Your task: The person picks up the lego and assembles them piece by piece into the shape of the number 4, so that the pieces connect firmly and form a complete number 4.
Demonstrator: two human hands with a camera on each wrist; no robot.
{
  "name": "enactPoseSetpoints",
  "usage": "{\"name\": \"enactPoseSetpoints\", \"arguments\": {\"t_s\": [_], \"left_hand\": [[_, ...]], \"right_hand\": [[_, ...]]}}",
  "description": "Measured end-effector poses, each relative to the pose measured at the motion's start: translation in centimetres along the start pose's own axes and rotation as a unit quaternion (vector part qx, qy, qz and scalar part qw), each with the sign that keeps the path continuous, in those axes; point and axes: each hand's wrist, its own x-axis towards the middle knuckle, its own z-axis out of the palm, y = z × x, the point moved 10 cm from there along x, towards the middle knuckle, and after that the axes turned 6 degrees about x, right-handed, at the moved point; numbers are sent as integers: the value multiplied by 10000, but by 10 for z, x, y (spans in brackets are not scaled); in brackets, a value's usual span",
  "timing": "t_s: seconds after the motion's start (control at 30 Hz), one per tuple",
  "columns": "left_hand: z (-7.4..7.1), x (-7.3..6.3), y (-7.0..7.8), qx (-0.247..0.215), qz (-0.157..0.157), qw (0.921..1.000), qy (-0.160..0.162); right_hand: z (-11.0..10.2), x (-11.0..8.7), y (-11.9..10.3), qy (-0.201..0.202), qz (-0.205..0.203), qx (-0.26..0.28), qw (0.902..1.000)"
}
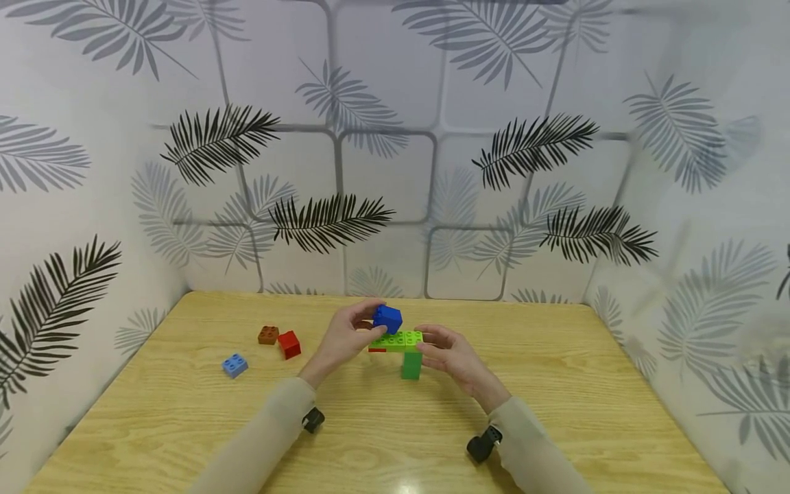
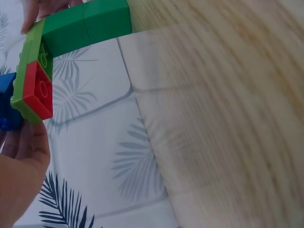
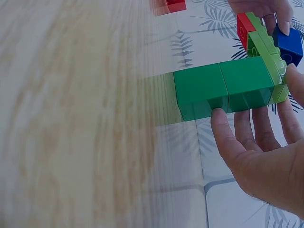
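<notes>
My left hand pinches a blue toy brick between thumb and fingers. That brick is tilted, close over the studs of a lime green row. The row lies across the top of two stacked green bricks and juts out to the left. Under its free end is a red brick. At the right end my right hand steadies the structure, its thumb at the lime green row and its fingers along the green bricks. The green column stands upright on the table.
Left of the hands, on the wooden table, lie an orange-brown brick, a red brick and a light blue brick. A leaf-patterned wall closes off the back and sides.
</notes>
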Motion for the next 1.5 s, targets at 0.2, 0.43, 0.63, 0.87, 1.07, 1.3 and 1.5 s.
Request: {"name": "enactPoseSetpoints", "arguments": {"t_s": [0.2,0.43,0.63,0.87,1.07,1.3,1.5], "left_hand": [[8,-3,17,534,373,9978,-82],[17,-2,25,882,645,9940,-105],[21,-2,29,1014,854,9911,-137],[30,-1,31,1051,880,9898,-390],[36,-1,30,1060,779,9894,-610],[39,-4,31,1309,904,9847,-708],[42,-6,37,1764,1220,9736,-778]], "right_hand": [[1,1,1,-71,-8,-61,10000],[2,1,0,-100,-39,-106,9999],[2,2,0,-105,-13,-69,9999],[2,2,0,-72,-42,-73,9999],[3,2,2,-123,-42,17,9999],[3,3,4,-270,-22,-22,9996],[3,5,4,-459,-101,4,9989]]}}
